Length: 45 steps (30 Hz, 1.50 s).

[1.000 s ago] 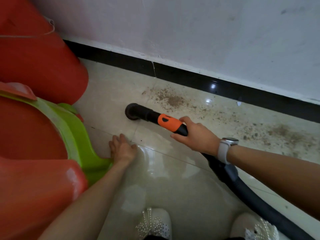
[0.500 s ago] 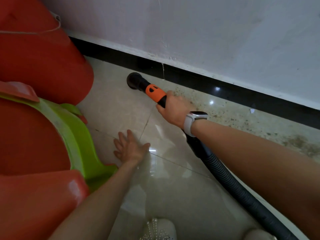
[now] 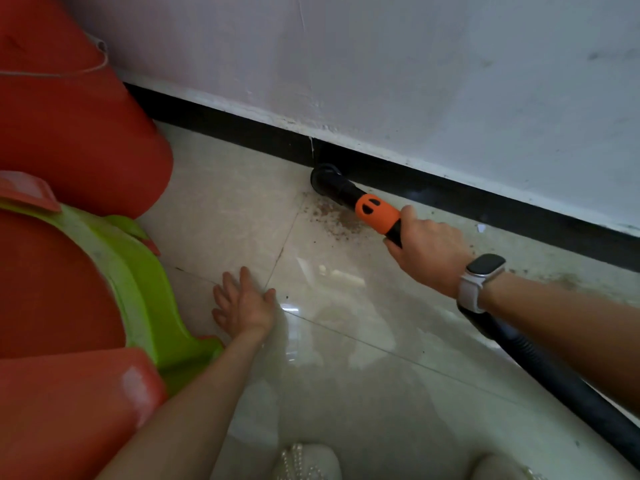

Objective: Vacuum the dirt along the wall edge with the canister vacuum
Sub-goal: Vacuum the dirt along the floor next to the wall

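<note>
While the left hand (image 3: 242,303) rests flat with fingers spread on the floor (image 3: 346,375), the right hand (image 3: 426,251) grips the vacuum wand (image 3: 375,213), its nozzle (image 3: 323,176) against the baseboard (image 3: 485,206) beside scattered dirt (image 3: 336,220).

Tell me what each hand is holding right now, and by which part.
The right hand grips the vacuum nozzle by the black tube just behind its orange collar. The left hand holds nothing; it rests flat on the floor tile.
</note>
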Each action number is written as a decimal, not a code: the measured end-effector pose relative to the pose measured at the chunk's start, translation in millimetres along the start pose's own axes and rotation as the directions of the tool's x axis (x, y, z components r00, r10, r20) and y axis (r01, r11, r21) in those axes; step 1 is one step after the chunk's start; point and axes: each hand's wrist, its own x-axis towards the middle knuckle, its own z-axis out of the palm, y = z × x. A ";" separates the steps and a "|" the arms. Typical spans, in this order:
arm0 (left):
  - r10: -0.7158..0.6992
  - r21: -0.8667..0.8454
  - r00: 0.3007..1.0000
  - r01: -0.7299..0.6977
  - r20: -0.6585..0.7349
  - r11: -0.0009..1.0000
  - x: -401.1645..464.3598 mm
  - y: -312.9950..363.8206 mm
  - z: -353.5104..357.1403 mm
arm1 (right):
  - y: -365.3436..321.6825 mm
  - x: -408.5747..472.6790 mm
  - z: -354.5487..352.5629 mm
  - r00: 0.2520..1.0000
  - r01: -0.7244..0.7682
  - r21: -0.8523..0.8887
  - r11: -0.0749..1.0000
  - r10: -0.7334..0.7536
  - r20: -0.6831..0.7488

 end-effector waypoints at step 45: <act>0.070 -0.053 0.995 -0.074 -0.067 0.996 16.9 -21.3 -13.9 | 12.8 -89.8 10.1 0.911 0.269 0.136 0.953 -0.298 0.286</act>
